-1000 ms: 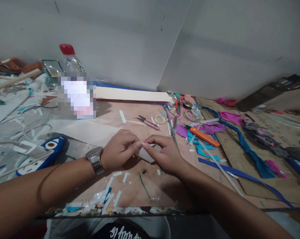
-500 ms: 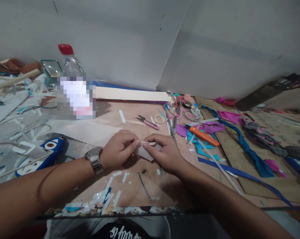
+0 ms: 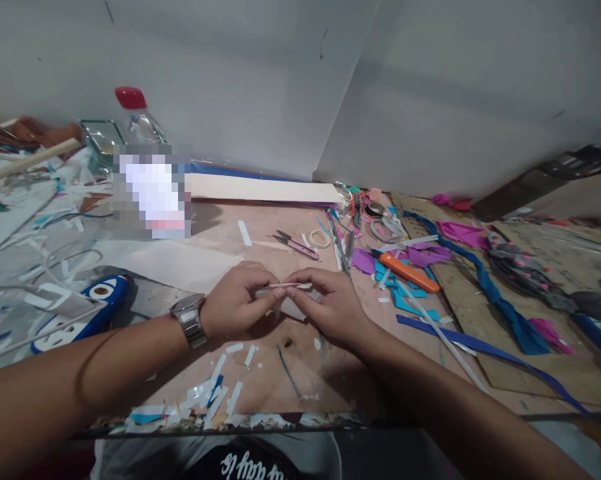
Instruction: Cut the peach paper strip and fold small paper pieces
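Observation:
My left hand (image 3: 243,293), with a metal watch (image 3: 189,320) on its wrist, pinches a small piece of white paper (image 3: 291,308) between thumb and forefinger. My right hand (image 3: 329,303) pinches the same piece from the other side, and the two thumbs nearly meet. The paper's upper edge shows as a thin pale line between the fingers; part of it hangs below the thumbs, and the rest is hidden. A large white sheet (image 3: 165,261) lies just beyond my left hand. Pink-handled thread snips (image 3: 296,245) lie beyond the hands.
At right are an orange utility knife (image 3: 409,272), a blue strip (image 3: 480,348) and cardboard (image 3: 473,300). A blue-and-white power strip (image 3: 83,317) with cables sits at left. A red-capped bottle (image 3: 143,123) stands behind a blurred-out patch. Paper scraps (image 3: 215,393) litter the front edge.
The paper has tilted between my fingers: its upper edge now looks thinner, and less of its lower flap shows. My thumbs have shifted slightly; both hands still hold it.

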Demonstrator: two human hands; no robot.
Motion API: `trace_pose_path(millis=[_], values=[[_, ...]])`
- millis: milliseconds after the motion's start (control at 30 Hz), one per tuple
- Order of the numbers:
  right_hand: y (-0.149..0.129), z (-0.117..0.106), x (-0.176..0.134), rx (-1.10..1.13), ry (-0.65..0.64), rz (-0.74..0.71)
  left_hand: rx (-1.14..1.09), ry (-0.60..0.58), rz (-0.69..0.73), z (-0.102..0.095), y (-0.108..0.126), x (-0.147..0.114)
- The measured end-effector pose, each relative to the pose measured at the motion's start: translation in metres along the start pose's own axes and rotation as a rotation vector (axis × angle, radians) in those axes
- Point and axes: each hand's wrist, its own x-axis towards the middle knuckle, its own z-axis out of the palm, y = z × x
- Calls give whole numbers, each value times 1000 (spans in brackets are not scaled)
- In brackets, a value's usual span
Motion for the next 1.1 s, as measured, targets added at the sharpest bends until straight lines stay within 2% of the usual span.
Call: trace_pose_path(millis=[367, 600, 833, 1100], values=[[-1, -1, 1, 44, -9, -99, 5, 16, 7, -1, 1, 0], [-3, -4, 0, 110, -59, -77, 16, 13, -3, -1, -1, 0], [-2, -3, 1, 117, -47, -43, 10, 18, -12, -1, 1, 0], [-2, -4, 1, 95, -42, -81, -10, 31, -20, -1, 1, 0]])
